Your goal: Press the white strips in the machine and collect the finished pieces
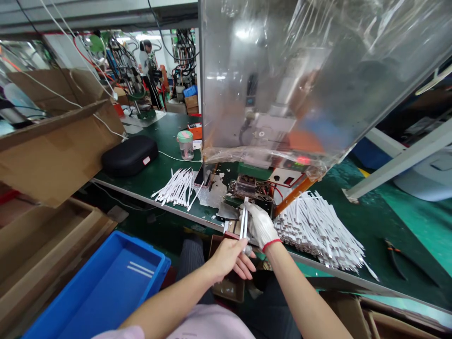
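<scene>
Guard: a cloudy, plastic-wrapped machine guard [268,70] stands before you.
Table: your flat, dark-green tabletop [383,230] lies beneath it.
Heap: a broad pile of long white strips [314,226] sits rightward.
Gloved side: your white-knit-gloved right hand [260,226] curls against two slim, flat white strips [243,221]; whether it grips, I cannot tell.
Bare side: your bare left hand [229,259] pinches their lower ends.
Strips: at your table's front edge.

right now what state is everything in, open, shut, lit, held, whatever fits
Left hand: bare, gripping strips
Right hand: gloved, fingers against strips
White strips: held
Black case: shut
Jar: lid on
Cardboard box: open
Blue bin: open, two strips inside
Pliers: lying down, handles spread
Red light: lit, blurred behind plastic
</scene>
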